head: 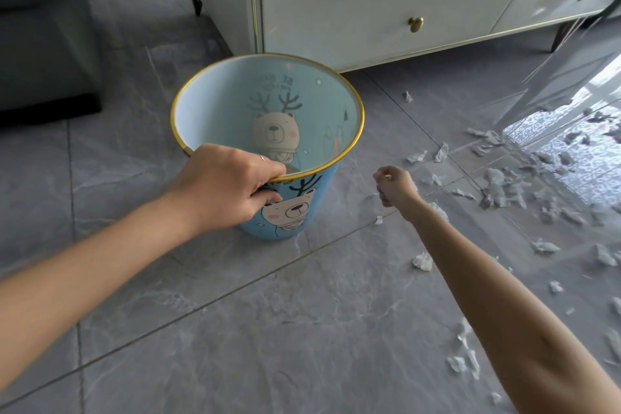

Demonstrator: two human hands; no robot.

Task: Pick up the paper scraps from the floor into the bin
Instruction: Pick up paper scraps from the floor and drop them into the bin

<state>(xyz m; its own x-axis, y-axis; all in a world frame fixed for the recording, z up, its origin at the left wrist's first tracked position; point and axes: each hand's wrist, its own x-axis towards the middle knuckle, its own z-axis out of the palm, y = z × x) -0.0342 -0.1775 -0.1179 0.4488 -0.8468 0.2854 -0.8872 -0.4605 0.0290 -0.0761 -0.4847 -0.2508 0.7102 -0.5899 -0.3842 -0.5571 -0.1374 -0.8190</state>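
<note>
A blue bin [321, 141] with a gold rim and bear drawings stands on the grey tiled floor. My left hand [228, 183] grips its near rim, thumb outside and fingers over the edge. To the right of the bin, my right hand [395, 185] is held above the floor with its fingers curled around small bits of white paper. Several crumpled white paper scraps [497, 190] lie scattered over the floor on the right, one scrap [422, 261] beside my right forearm. The inside of the bin shows no scraps that I can make out.
A white drawer cabinet [386, 0] with gold knobs stands right behind the bin. A dark sofa [40, 44] is at the far left. A sheer curtain [571, 77] hangs at the right over a bright patterned floor patch.
</note>
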